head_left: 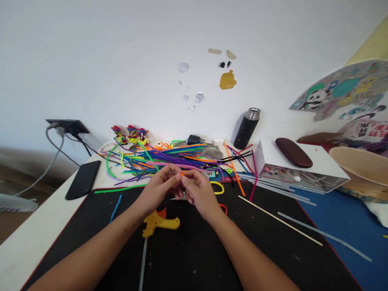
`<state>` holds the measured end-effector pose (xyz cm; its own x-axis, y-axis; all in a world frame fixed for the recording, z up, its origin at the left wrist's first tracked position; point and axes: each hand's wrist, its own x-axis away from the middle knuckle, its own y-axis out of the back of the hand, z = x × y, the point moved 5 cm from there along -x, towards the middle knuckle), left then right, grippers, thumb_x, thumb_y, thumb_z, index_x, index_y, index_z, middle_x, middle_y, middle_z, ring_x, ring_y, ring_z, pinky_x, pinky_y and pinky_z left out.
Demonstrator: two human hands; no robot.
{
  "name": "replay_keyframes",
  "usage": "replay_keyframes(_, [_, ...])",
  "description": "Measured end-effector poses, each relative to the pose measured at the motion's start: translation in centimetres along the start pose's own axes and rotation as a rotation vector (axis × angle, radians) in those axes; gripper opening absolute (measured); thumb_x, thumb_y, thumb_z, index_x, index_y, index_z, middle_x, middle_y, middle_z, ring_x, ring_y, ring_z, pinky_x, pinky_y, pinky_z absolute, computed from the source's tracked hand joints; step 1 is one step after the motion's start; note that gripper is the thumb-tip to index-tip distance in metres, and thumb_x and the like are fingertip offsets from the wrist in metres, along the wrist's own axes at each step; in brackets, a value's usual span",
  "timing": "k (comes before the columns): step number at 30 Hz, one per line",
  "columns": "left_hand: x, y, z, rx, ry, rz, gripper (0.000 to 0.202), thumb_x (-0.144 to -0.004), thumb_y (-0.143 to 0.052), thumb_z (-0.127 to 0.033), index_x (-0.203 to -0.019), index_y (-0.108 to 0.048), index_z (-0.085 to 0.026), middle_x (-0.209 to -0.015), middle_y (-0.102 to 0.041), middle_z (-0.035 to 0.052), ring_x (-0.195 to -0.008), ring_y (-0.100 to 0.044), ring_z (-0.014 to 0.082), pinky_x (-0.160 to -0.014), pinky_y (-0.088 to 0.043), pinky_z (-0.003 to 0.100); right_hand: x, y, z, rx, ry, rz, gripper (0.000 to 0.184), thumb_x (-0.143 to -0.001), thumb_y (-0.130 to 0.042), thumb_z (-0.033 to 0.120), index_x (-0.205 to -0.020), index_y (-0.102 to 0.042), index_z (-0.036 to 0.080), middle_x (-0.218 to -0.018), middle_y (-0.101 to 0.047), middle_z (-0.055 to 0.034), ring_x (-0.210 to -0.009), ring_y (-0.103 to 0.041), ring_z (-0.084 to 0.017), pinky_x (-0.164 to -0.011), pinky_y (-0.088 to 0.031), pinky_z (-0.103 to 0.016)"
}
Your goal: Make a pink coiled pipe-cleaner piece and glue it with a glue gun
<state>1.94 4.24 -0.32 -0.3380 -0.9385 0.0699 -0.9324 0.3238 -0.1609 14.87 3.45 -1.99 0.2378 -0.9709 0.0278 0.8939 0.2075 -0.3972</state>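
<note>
My left hand (162, 184) and my right hand (198, 190) meet fingertip to fingertip above the black mat (194, 258). Both are closed in a pinch on a small orange piece (182, 174), mostly hidden by the fingers; its kind is not clear. Just below my hands lies a yellow hot glue gun (160, 222) with a clear glue stick (143, 262) in its back end. Scissors (217, 188) with yellow and red handle loops lie partly under my right hand. Behind my hands spreads a heap of colourful pipe cleaners (178, 155).
A black phone (83, 180) lies at the left. Small figurines (132, 134) and a black flask (247, 128) stand along the wall. At right are a white box (321, 161) bearing a maroon case (294, 152), a wooden stick (280, 220), loose glue sticks (324, 234) and a round bowl (360, 161).
</note>
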Motion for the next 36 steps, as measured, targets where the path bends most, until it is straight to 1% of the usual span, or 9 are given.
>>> replay_keyframes(5, [0.0, 0.0, -0.3, -0.030, -0.019, -0.007, 0.043, -0.091, -0.079, -0.053, -0.106, -0.057, -0.019, -0.070, -0.072, -0.0001, -0.057, -0.068, 0.0158, -0.055, -0.056, 0.025, 0.0, 0.0, -0.2, -0.024, -0.011, 0.009, 0.039, -0.086, -0.076, 0.053, -0.100, -0.062, 0.019, -0.047, -0.045, 0.0135, -0.036, -0.032, -0.007, -0.036, -0.025, -0.019])
replay_keyframes(9, [-0.2, 0.2, -0.1, -0.030, -0.034, -0.022, 0.042, -0.091, -0.078, -0.052, -0.106, -0.057, -0.019, -0.067, -0.071, -0.0011, -0.055, -0.067, 0.0152, -0.053, -0.055, 0.024, 0.1, -0.2, -0.1, -0.011, -0.011, 0.019, 0.041, -0.086, -0.076, 0.055, -0.101, -0.062, 0.019, -0.047, -0.046, 0.0128, -0.036, -0.033, -0.007, -0.037, -0.023, -0.019])
replay_keyframes(13, [-0.3, 0.5, -0.1, -0.028, -0.043, -0.050, 0.041, -0.092, -0.078, -0.050, -0.107, -0.058, -0.018, -0.068, -0.070, -0.0020, -0.055, -0.067, 0.0148, -0.053, -0.055, 0.024, 0.1, -0.2, -0.1, -0.021, -0.017, 0.029, 0.042, -0.086, -0.075, 0.056, -0.104, -0.063, 0.020, -0.048, -0.047, 0.0120, -0.038, -0.034, -0.008, -0.037, -0.024, -0.020])
replay_keyframes(15, [-0.3, 0.7, -0.3, -0.027, -0.047, -0.074, 0.041, -0.091, -0.079, -0.050, -0.107, -0.059, -0.018, -0.070, -0.070, -0.0021, -0.055, -0.067, 0.0146, -0.052, -0.055, 0.024, 0.1, 0.0, -0.1, -0.014, -0.015, 0.013, 0.043, -0.087, -0.075, 0.057, -0.105, -0.064, 0.019, -0.048, -0.047, 0.0115, -0.038, -0.036, -0.008, -0.037, -0.023, -0.020])
replay_keyframes(19, [-0.2, 0.8, -0.9, -0.017, -0.055, -0.103, 0.043, -0.089, -0.081, -0.051, -0.107, -0.060, -0.018, -0.077, -0.072, -0.0006, -0.056, -0.069, 0.0147, -0.051, -0.054, 0.023, -0.1, 0.7, 0.0, -0.017, 0.000, -0.069, 0.044, -0.088, -0.074, 0.058, -0.105, -0.065, 0.019, -0.049, -0.047, 0.0113, -0.037, -0.037, -0.008, -0.037, -0.022, -0.020])
replay_keyframes(23, [-0.1, 0.7, -1.1, -0.018, -0.053, -0.104, 0.043, -0.088, -0.081, -0.051, -0.107, -0.060, -0.019, -0.077, -0.073, -0.0001, -0.055, -0.069, 0.0150, -0.050, -0.054, 0.024, -0.1, 1.0, 0.1, -0.035, 0.001, -0.092, 0.045, -0.087, -0.074, 0.059, -0.105, -0.065, 0.019, -0.050, -0.047, 0.0115, -0.037, -0.036, -0.008, -0.037, -0.022, -0.020])
replay_keyframes(30, [-0.1, 0.4, -0.9, -0.016, -0.051, -0.101, 0.041, -0.088, -0.081, -0.050, -0.106, -0.060, -0.019, -0.076, -0.071, -0.0008, -0.054, -0.068, 0.0144, -0.050, -0.054, 0.023, 0.0, 0.7, -0.1, -0.006, -0.024, -0.060, 0.045, -0.088, -0.073, 0.062, -0.100, -0.063, 0.020, -0.049, -0.047, 0.0111, -0.038, -0.038, -0.008, -0.037, -0.023, -0.020])
replay_keyframes(36, [-0.1, 0.3, -0.7, -0.021, -0.049, -0.071, 0.041, -0.090, -0.080, -0.049, -0.107, -0.059, -0.019, -0.075, -0.070, -0.0020, -0.054, -0.068, 0.0135, -0.050, -0.055, 0.023, 0.0, 0.5, -0.1, -0.021, -0.021, -0.045, 0.041, -0.086, -0.076, 0.059, -0.095, -0.063, 0.020, -0.050, -0.049, 0.0104, -0.037, -0.038, -0.008, -0.037, -0.022, -0.020])
